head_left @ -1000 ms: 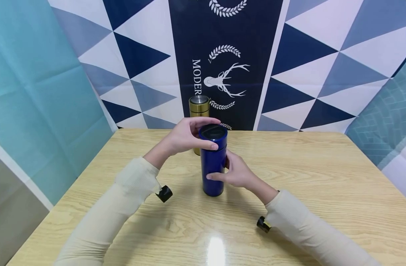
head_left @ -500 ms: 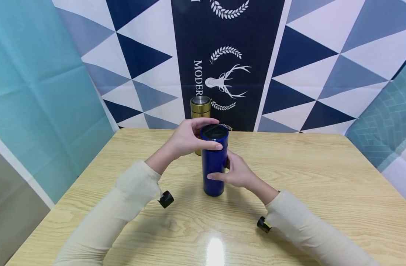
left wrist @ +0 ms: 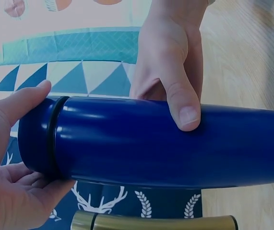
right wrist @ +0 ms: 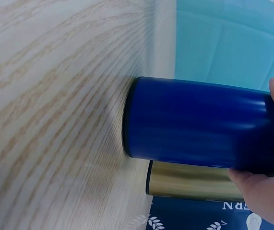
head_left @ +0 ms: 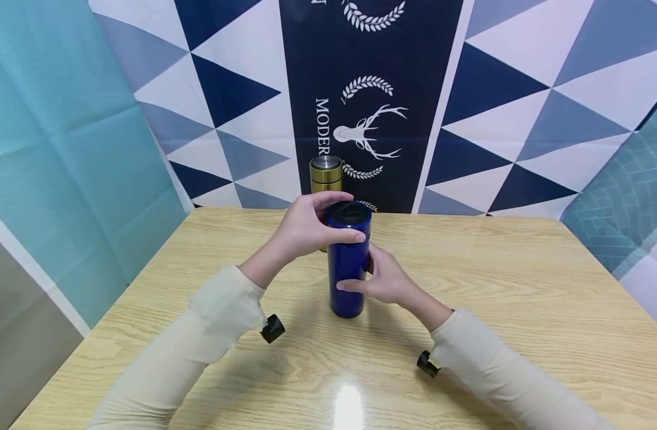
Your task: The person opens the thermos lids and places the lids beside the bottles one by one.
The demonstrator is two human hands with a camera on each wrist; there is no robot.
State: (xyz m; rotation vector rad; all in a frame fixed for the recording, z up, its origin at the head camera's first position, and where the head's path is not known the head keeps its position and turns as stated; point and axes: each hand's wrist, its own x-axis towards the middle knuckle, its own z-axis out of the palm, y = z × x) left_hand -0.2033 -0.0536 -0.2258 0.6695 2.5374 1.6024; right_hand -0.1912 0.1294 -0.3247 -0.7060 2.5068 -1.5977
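A tall blue thermos flask [head_left: 347, 266] stands upright on the wooden table. My left hand [head_left: 306, 226] grips its lid [head_left: 350, 213] from the left, thumb along the front and fingers round the far side. Lower down, my right hand [head_left: 386, 277] holds the body from the right, its thumb across the front. In the left wrist view a dark seam [left wrist: 55, 136] shows between lid and body, with the left thumb and fingers on either side of the lid. The flask's base [right wrist: 129, 117] meets the tabletop in the right wrist view.
Behind the blue flask stands a gold thermos flask [head_left: 326, 174] with a silver-topped lid, partly hidden by my left hand. A patterned cloth [head_left: 232, 113] hangs behind the table [head_left: 495, 286]. Each sleeve carries a small black camera [head_left: 273, 328] near the wrist.
My left hand has turned a little about the lid, its thumb sliding rightward across the front. My right hand keeps its hold on the body. The head view has shifted slightly.
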